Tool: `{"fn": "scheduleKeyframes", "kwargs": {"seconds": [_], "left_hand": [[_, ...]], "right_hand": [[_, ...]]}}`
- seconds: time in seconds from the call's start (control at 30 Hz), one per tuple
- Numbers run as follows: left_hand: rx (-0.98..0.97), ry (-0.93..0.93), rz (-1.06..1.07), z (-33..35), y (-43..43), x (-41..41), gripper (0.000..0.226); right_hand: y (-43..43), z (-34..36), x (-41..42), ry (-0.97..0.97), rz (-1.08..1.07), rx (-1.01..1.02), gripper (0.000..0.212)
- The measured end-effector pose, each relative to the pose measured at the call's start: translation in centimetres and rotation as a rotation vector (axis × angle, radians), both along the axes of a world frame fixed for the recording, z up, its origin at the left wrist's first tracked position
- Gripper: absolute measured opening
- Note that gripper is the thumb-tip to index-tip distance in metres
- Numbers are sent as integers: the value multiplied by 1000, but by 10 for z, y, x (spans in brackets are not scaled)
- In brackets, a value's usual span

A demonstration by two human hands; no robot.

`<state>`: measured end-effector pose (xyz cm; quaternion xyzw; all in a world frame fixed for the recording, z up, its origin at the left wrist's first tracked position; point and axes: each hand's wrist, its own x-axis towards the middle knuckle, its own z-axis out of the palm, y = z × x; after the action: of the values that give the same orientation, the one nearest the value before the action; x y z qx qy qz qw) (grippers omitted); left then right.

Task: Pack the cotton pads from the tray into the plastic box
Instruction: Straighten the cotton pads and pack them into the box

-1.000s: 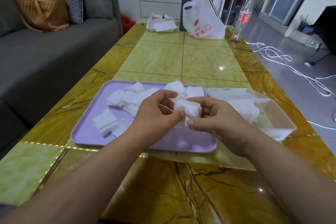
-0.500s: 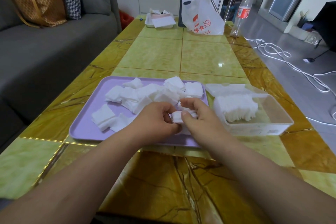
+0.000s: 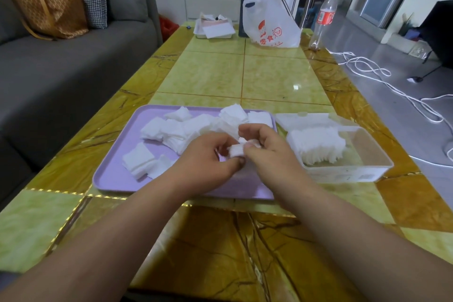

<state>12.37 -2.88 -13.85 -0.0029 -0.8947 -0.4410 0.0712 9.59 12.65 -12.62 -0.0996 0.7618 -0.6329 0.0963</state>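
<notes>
I have the small stack of white square cotton pads (image 3: 236, 150) pinched between left grip (image 3: 206, 154) and right grip (image 3: 269, 152), over the five o'clock corner of the lilac plastic tray (image 3: 115, 174). The clear plastic box (image 3: 343, 174), partly filled, lies at three o'clock. If either pinch slackens crossing over, the soft stack could fan apart onto the yellow counter (image 3: 269, 76).

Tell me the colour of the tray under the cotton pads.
The tray is pale lilac, clear in the head view.

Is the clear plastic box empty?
No, a stack of white cotton pads sits inside the clear plastic box.
</notes>
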Motion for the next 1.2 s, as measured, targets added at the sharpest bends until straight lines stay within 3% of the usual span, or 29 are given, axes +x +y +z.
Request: {"fn": "scheduleKeyframes", "kwargs": {"seconds": [0.17,0.37,0.53,0.67,0.8,0.97,1.2], "left_hand": [[293,15,-19,22,14,6,7],[347,-40,-108,39,46,0,6],[382,-73,-177,55,85,-23,9],[349,-68,-113,59,122,-50,17],[116,10,-92,43,146,-72,20],[-83,-13,-179,27,155,-72,22],[-61,-35,-178,23,145,-67,20]], "right_hand": [[33,21,-6,19,115,-75,70],[73,34,-13,-7,98,-48,24],[108,41,-22,-49,-29,-94,22],[144,44,-37,-12,-345,-147,18],[178,33,-52,133,-630,164,24],[183,19,-64,118,-651,490,28],[163,10,-70,183,-601,882,34]]}}
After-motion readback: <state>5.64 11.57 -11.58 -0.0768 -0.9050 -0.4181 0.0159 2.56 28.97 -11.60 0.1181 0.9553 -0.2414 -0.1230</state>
